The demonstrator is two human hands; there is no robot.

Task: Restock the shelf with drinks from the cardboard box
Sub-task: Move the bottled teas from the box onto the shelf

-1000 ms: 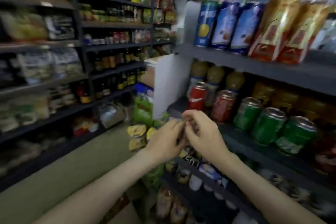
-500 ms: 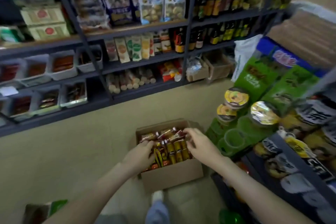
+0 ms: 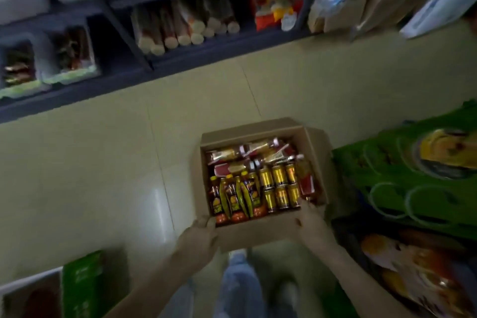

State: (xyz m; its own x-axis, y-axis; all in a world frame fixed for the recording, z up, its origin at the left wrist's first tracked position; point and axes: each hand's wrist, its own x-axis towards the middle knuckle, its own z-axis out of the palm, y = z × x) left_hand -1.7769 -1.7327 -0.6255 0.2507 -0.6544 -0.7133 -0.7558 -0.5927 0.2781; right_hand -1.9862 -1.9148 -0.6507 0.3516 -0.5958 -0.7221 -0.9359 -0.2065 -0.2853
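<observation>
The cardboard box (image 3: 258,236) sat open-topped in the aisle, above the pale tiled floor (image 3: 103,162), just in front of the person's jeans-clad leg (image 3: 240,284). Whether its base rested on the tiles or was raised clear of them could not be told.

The left hand (image 3: 197,239) gripped the near left corner of the box, fingers curled round the cardboard edge. The right hand (image 3: 313,224) gripped the near right corner, thumb against the near wall and fingers hooked over the rim. Neither hand touched the drinks.

Contents of the box:
- Along the near left: a row of upright bottles with orange and yellow labels (image 3: 235,196).
- Beside them, towards the middle and right: two rows of gold cans (image 3: 280,188).
- Against the right wall: a bottle with a red label (image 3: 305,181).
- Across the far end: several bottles lying on their sides (image 3: 247,152).

A dark shelf unit (image 3: 180,59) ran along the far side of the floor, stocked with blurred packets and trays. Green cartons (image 3: 400,175) stood just beside the right wall of the box. A green packet (image 3: 82,284) stood at the near left, well apart from the box.
</observation>
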